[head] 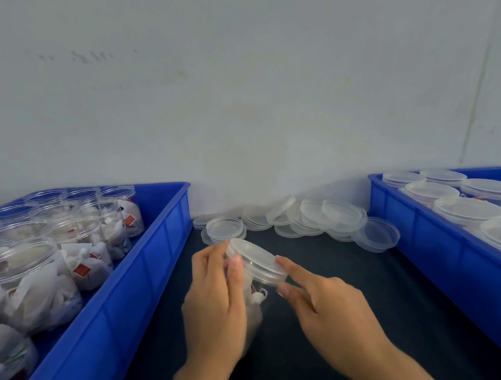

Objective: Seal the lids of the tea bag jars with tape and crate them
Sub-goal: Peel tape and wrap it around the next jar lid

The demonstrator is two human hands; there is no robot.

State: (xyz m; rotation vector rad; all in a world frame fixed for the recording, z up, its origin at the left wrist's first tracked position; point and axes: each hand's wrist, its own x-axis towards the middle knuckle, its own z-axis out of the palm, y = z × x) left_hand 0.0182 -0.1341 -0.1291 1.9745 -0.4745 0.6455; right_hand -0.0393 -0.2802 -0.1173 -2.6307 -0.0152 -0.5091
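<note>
Clear plastic jar [256, 287] tilting above dark table [351, 303] | left hand [215, 301] wrapping its body | right hand [326, 303] pinching lid [256, 260] rim | probably handling light, slick, slightly squashy; holding body, not lid

Both hands [268, 295] grip a lidded jar [257, 271] between blue crates [145, 266].

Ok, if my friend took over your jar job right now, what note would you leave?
Left hand grips the jar in hand, tilted over the dark table.
Right hand pinches its lid by the rim.
Left crate: open jars of tea bags, no lids.
Right crate: lidded jars.
Loose lids piled by the wall.
No tape visible; sealing can't be confirmed.
Left: finish this jar, crate it right, then do the open ones.
</note>
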